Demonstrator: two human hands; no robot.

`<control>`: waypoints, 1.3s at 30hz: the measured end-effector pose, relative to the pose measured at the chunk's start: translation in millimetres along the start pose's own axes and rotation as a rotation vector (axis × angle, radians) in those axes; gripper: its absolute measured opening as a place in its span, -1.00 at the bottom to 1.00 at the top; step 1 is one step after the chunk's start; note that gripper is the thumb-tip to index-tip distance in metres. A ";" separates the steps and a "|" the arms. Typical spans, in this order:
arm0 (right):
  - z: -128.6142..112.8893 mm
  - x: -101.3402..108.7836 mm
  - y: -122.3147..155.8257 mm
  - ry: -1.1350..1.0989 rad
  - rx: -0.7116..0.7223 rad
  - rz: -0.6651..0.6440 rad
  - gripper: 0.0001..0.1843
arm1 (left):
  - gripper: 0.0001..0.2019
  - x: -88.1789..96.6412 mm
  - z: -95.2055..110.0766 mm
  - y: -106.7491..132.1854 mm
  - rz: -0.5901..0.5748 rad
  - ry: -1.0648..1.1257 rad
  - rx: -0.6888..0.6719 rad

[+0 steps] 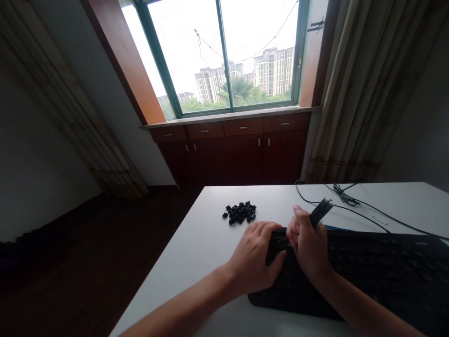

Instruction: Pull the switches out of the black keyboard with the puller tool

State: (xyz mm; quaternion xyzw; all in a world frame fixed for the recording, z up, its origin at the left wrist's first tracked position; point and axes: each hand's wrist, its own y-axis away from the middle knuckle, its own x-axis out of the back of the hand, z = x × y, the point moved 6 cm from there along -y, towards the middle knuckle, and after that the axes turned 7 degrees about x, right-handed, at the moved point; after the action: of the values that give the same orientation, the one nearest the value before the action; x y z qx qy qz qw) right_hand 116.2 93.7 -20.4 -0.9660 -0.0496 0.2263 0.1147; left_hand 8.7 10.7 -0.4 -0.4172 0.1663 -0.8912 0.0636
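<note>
A black keyboard (379, 267) lies on the white table, running out of view on the right. My left hand (254, 257) grips its far left corner, thumb on the keys and fingers over the edge. Closed in a fist, my right hand (308, 243) holds a black-handled tool (320, 213) slanted over the keyboard. The tool's upper end looks clear or metallic; its dark lower tip points at the keys beside my left fingers, and its exact kind cannot be made out. Beyond my left hand is a pile of loose black keycaps (241, 213).
A thin black cable (379, 219) runs coiled across the back right of the white table (182, 267). A thin blue item (338, 228) lies behind the keyboard, near a small bent wire (380, 221). Dark red cabinets (228, 157) stand under the window.
</note>
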 end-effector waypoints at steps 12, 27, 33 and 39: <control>-0.9 -0.6 -0.6 0.012 0.007 -0.007 -0.44 | -0.83 8.9 -12.9 -4.5 -0.062 -0.091 -0.031; -3.4 1.6 -0.8 0.003 0.023 0.014 -0.45 | -0.83 49.8 -50.1 -18.5 0.204 -0.022 0.029; -2.4 -0.5 -0.7 0.012 0.011 -0.035 -0.45 | -0.82 77.8 -98.3 -19.8 0.418 -0.115 0.151; -0.5 -0.8 -0.9 0.028 0.014 -0.045 -0.45 | -0.72 83.2 -133.6 -17.3 0.473 -0.082 0.275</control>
State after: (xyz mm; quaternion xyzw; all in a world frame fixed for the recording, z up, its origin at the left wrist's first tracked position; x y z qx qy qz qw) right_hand 115.8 94.3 -19.3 -0.9669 -0.0681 0.2104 0.1273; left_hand -146.6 38.4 -14.0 -0.3899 0.1339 -0.8481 0.3328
